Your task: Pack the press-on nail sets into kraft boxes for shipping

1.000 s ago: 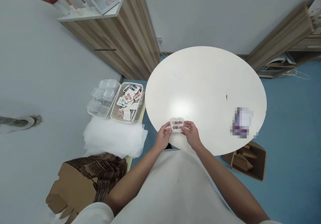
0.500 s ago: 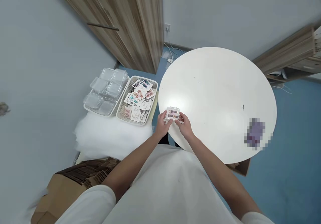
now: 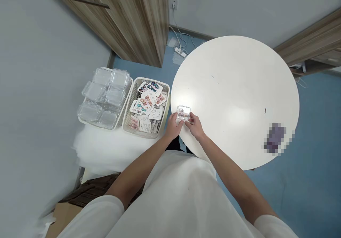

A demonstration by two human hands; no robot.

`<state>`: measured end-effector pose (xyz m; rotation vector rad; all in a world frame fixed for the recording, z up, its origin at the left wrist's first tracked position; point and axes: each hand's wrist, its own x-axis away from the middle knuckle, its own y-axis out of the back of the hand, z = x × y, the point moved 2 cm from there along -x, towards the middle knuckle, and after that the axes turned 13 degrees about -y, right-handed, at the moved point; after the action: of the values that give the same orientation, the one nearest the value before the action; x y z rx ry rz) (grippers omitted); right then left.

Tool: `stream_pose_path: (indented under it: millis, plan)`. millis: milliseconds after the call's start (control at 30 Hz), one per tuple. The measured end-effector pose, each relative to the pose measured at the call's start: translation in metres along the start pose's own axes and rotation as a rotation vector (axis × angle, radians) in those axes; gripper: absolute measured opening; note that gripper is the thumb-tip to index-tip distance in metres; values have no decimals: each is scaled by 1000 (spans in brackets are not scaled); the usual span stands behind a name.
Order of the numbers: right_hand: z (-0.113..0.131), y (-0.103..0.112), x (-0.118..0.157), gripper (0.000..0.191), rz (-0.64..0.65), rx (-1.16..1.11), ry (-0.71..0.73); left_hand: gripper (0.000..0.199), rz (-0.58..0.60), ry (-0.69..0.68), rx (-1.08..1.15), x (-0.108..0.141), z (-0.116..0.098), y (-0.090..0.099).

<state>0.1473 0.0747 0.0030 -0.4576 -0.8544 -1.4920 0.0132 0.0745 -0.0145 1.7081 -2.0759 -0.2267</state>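
Note:
A small clear plastic case (image 3: pixel 183 112) with a card of coloured press-on nails inside is held between both hands at the near left edge of the round white table (image 3: pixel 234 64). My left hand (image 3: pixel 173 126) grips its left side, fingers bent and thumb along the near edge. On the right side my right hand (image 3: pixel 195 126) holds it with thumb and fingers. Glare on the case partly hides the nails. Left of the hands stands a white basket (image 3: pixel 124 114) of nail cards (image 3: pixel 146 101).
Another basket (image 3: pixel 119 124) at the left holds stacked clear cases (image 3: pixel 94 90). White soft sheeting (image 3: pixel 106 149) lies in front of it, with brown cardboard (image 3: pixel 65 215) below. A blurred purple item (image 3: pixel 275 138) is on the table's right side. A power strip (image 3: pixel 180 52) lies on the floor.
The camera view has shifted. The case has risen slightly in view between the hands, and strong glare now covers part of its top. Both hands still hold it.

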Motion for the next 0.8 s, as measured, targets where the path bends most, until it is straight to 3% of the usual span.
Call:
stream_pose_path:
  millis: [233,467,800]
  plan:
    - [-1,-1,-8,60,-31,35,26,55,41,-64,3,-5,-3,1]
    - [-3,1,-7,74,3,8,-2,59,38,-61,54,-5,-1,0]
    - [-17,13,12,74,68,-139,-53,66,-28,-5,133,20,-2,-4]
